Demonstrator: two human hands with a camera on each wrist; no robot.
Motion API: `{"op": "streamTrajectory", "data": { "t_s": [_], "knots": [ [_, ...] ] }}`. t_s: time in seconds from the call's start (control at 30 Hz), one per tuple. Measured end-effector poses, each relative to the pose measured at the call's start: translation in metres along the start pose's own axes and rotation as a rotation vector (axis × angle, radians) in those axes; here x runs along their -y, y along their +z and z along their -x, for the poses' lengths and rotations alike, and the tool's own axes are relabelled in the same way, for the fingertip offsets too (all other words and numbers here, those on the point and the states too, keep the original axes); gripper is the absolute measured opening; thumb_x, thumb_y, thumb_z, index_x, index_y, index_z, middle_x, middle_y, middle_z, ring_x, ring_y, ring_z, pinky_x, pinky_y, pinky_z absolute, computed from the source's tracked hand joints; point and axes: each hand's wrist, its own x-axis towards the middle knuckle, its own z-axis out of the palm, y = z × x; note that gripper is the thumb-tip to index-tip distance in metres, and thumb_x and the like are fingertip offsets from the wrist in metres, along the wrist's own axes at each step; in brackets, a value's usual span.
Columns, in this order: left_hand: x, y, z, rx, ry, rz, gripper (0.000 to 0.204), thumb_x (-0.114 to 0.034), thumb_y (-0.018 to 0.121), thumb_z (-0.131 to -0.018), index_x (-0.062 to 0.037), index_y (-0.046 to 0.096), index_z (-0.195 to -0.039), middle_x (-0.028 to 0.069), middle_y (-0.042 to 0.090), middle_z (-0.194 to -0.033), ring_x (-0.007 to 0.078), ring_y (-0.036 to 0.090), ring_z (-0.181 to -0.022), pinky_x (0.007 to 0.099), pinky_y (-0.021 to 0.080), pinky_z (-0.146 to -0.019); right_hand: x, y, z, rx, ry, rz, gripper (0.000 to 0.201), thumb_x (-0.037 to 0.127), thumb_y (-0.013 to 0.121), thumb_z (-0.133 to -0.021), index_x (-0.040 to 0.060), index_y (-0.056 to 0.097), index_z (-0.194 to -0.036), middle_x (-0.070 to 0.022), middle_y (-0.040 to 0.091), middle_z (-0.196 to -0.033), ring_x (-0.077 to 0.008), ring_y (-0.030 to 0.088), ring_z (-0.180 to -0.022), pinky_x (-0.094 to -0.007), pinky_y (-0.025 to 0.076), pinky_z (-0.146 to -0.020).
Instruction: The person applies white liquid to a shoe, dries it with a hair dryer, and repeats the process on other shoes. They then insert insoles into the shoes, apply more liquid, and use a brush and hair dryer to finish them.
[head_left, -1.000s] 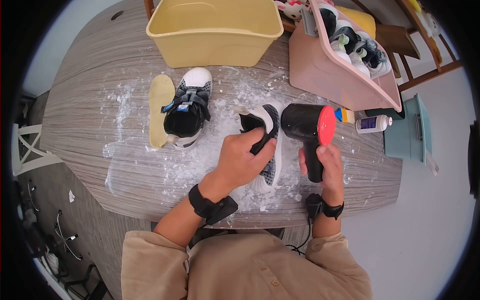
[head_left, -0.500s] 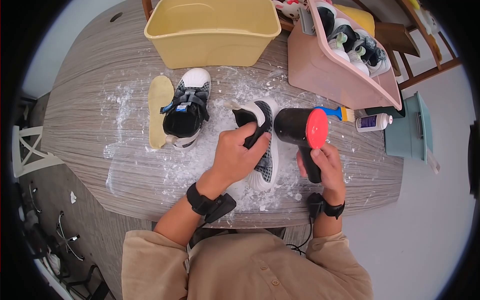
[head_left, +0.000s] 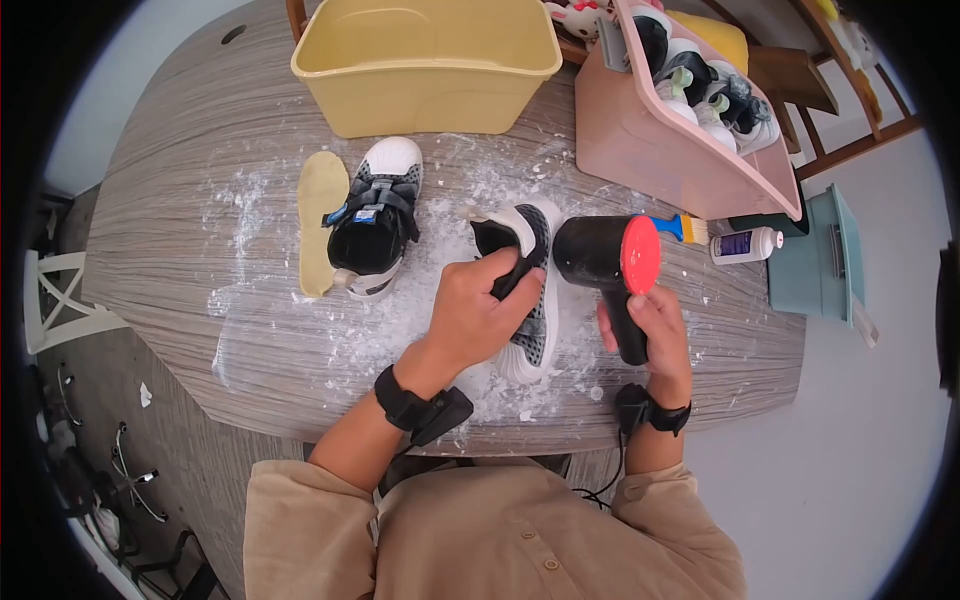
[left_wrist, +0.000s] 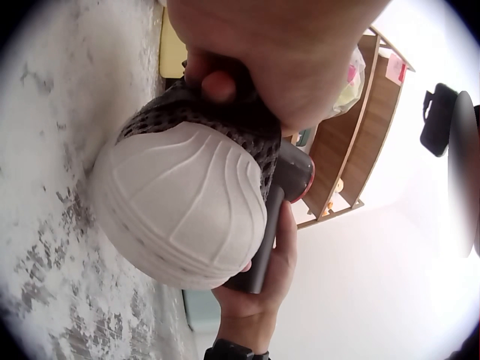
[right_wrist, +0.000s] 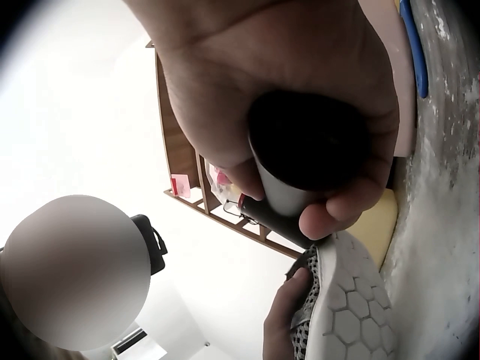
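Observation:
My left hand [head_left: 475,312] grips a black-and-white sneaker [head_left: 537,340] by its opening, thumb on the outside and fingers inside. The sneaker leans on its side; its ribbed white toe cap [left_wrist: 180,202] faces the left wrist camera. In my right hand [head_left: 660,338] is the handle of a black hair dryer [head_left: 588,250] with a red round end. The dryer's front sits right beside the sneaker's outer edge. A hexagon-patterned sole [right_wrist: 356,307] shows in the right wrist view. Further left lie the second sneaker [head_left: 390,160] and a yellowish insole [head_left: 318,225].
White powder is scattered over the wood-grain table [head_left: 180,170]. A yellow bin [head_left: 430,105] stands at the back, beside a pink bin [head_left: 630,150] with several shoes. A blue-handled brush [head_left: 685,229], a white bottle [head_left: 745,246] and a teal box [head_left: 825,260] are at the right.
The hair dryer swung slightly left, then back a little to the right, still close to the sneaker. The left hand and sneaker shifted slightly left and remain gripped.

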Motion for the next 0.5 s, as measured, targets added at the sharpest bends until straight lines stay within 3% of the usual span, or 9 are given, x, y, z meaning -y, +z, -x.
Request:
{"op": "streamTrajectory", "data": {
  "t_s": [0.2, 0.5],
  "knots": [
    [0.006, 0.000, -0.001, 0.007, -0.050, 0.019, 0.015, -0.010, 0.065, -0.083, 0.0023, 0.059, -0.076, 0.0007, 0.049, -0.054, 0.0023, 0.042, -0.054, 0.0237, 0.036, -0.047, 0.005, -0.007, 0.003, 0.072, 0.013, 0.091, 0.029, 0.024, 0.052, -0.093, -0.0042, 0.058, -0.097, -0.0067, 0.058, -0.073, -0.0118, 0.054, -0.055, -0.0255, 0.043, -0.052],
    [-0.003, 0.000, -0.001, 0.045, -0.017, 0.004, 0.023, -0.010, 0.066, -0.082, 0.0008, 0.052, -0.067, 0.0013, 0.044, -0.051, 0.0031, 0.037, -0.051, 0.0250, 0.033, -0.044, -0.006, 0.004, -0.004, -0.083, -0.019, -0.026, 0.036, 0.032, 0.048, -0.096, -0.0029, 0.056, -0.101, -0.0088, 0.060, -0.075, -0.0136, 0.056, -0.056, -0.0257, 0.046, -0.053]
  ]
}}
